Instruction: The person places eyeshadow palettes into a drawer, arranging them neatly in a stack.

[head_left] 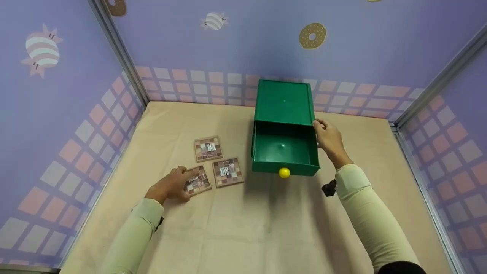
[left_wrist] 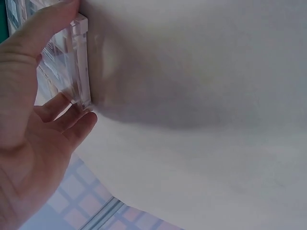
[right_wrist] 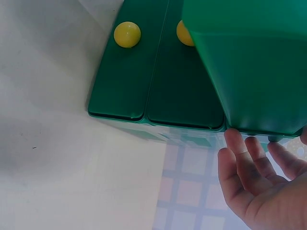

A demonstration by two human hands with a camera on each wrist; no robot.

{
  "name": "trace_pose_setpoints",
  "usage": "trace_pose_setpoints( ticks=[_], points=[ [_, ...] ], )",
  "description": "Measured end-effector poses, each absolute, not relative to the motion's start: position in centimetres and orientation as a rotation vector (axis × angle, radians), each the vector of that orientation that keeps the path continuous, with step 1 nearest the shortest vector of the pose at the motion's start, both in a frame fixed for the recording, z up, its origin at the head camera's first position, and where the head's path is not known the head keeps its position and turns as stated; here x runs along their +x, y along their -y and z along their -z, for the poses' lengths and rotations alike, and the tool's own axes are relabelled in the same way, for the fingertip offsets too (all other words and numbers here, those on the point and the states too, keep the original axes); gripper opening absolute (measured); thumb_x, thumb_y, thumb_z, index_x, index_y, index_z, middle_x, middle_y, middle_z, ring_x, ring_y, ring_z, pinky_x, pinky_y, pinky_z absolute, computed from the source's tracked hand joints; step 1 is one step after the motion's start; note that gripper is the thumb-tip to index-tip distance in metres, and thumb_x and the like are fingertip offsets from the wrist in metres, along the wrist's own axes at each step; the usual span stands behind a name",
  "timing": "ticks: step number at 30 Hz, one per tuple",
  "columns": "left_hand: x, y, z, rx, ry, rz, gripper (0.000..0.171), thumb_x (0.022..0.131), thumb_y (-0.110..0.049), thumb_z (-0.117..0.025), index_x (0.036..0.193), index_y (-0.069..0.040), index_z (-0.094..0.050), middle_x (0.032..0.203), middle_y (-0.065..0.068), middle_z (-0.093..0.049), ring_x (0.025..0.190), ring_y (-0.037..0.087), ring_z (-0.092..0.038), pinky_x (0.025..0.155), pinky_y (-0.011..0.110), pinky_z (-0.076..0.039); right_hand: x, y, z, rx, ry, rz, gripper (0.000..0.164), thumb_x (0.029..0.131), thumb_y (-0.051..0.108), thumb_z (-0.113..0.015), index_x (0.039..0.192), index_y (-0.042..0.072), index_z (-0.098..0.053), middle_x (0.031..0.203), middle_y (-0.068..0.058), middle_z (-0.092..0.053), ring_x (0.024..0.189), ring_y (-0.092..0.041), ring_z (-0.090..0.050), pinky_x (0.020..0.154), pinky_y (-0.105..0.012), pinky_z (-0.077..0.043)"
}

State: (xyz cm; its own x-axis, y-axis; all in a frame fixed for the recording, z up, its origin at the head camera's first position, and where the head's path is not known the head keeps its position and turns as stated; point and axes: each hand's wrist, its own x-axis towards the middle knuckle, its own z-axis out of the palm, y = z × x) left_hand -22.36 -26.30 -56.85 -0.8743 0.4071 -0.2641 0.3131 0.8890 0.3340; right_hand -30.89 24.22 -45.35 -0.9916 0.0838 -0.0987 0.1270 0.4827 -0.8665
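My left hand (head_left: 173, 185) grips a square eyeshadow palette (head_left: 198, 182) by its edges. In the left wrist view the palette's clear plastic case (left_wrist: 79, 62) shows between thumb and fingers. Two similar palettes lie beside it, one to the right (head_left: 228, 172) and one behind (head_left: 208, 148). A green drawer cabinet (head_left: 285, 101) stands at the back, its top drawer (head_left: 285, 167) pulled out, with a yellow ball knob (head_left: 284, 173). Loosely bent fingers of my right hand (head_left: 329, 139) touch the cabinet's right side near its front edge; the right wrist view shows them (right_wrist: 264, 179) against that side.
Below the open drawer, two closed drawers with yellow knobs (right_wrist: 127, 34) show in the right wrist view. A small black object (head_left: 329, 188) sits by the right sleeve. Patterned purple walls (head_left: 243, 45) and metal frame posts (head_left: 121, 53) bound the cream-covered table (head_left: 236, 228).
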Motion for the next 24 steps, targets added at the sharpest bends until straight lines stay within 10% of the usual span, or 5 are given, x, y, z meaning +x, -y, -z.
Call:
trace_pose_setpoints(
  ticks=[6,24],
  points=[
    [-22.2,26.6,56.7,0.548,-2.764,-0.480,0.093,0.076,-0.020,-0.088,0.157,-0.021,-0.041,0.148,0.030,-0.041,0.126,0.048,-0.050,0.099,0.062,-0.049,-31.0,-24.3,45.5,0.193,-2.672,1.569,0.057,0.107,0.048,-0.039,0.151,0.013,-0.048,0.144,-0.017,-0.058,0.105,-0.029,-0.066,0.075,-0.030,-0.061],
    [-23.7,23.0,51.0,0.693,-2.877,-0.746,0.099,0.076,-0.033,-0.090,0.159,-0.030,-0.037,0.160,0.022,-0.033,0.139,0.047,-0.043,0.107,0.064,-0.045,-31.0,-24.1,45.4,0.186,-2.688,1.553,0.058,0.107,0.047,-0.038,0.152,0.013,-0.047,0.145,-0.020,-0.056,0.116,-0.035,-0.065,0.088,-0.045,-0.061]
  ],
)
